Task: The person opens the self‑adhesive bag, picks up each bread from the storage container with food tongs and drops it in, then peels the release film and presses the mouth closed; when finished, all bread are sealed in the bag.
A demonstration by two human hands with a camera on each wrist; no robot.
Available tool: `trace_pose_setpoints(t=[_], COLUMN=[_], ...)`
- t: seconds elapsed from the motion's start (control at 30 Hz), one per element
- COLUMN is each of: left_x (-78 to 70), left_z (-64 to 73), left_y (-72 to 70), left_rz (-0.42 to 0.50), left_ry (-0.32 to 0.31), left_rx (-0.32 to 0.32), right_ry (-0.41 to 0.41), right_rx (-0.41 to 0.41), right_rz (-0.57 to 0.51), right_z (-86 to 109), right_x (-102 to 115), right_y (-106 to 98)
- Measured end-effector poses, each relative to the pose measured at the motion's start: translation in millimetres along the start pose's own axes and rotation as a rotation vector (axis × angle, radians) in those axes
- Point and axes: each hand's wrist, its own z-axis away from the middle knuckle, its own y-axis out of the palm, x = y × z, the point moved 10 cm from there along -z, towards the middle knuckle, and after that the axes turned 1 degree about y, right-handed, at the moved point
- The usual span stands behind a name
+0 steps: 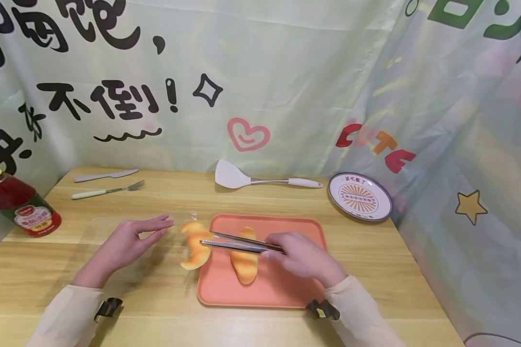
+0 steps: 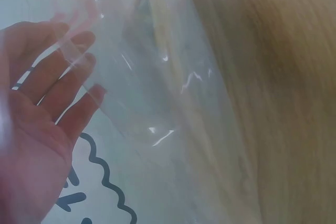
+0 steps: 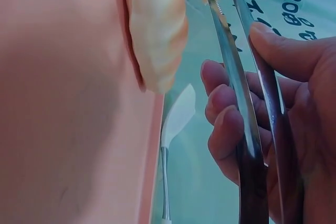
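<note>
My right hand [image 1: 301, 255] grips a pair of metal tongs [image 1: 243, 244] between thumb and fingers. The tongs' tips meet the edge of a curved croissant [image 1: 195, 246] just off the tray's left side. A second croissant [image 1: 245, 267] lies on the pink tray [image 1: 286, 294], beneath the tongs. My left hand [image 1: 132, 238] is left of the first croissant, fingers extended and loosely bent. In the left wrist view, a clear plastic bag [image 2: 157, 103] overlaps the fingertips; whether they touch it I cannot tell. Where the bag ends around the croissant is hard to see.
A white spatula [image 1: 232, 176] lies behind the tray, and a round patterned plate [image 1: 360, 197] is at the back right. A knife [image 1: 106, 176] and fork [image 1: 108, 191] lie at the back left. A red sauce bottle [image 1: 26, 207] stands at the left edge.
</note>
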Motion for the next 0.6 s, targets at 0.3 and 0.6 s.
trace_pose_setpoints(t=[0.3,0.6], left_x=[1.1,-2.5], left_z=[0.3,-0.9], left_y=[0.7,-0.3], left_rz=[0.009,0.012], left_ry=[0.000,-0.012], left_rx=[0.004,0.013], right_ry=[-0.001,-0.037], right_rx=[0.033,0.022], right_rz=[0.007,0.032], right_z=[-11.3,-18.7], right_x=[8.5,17.7], right_y=[6.8,8.3])
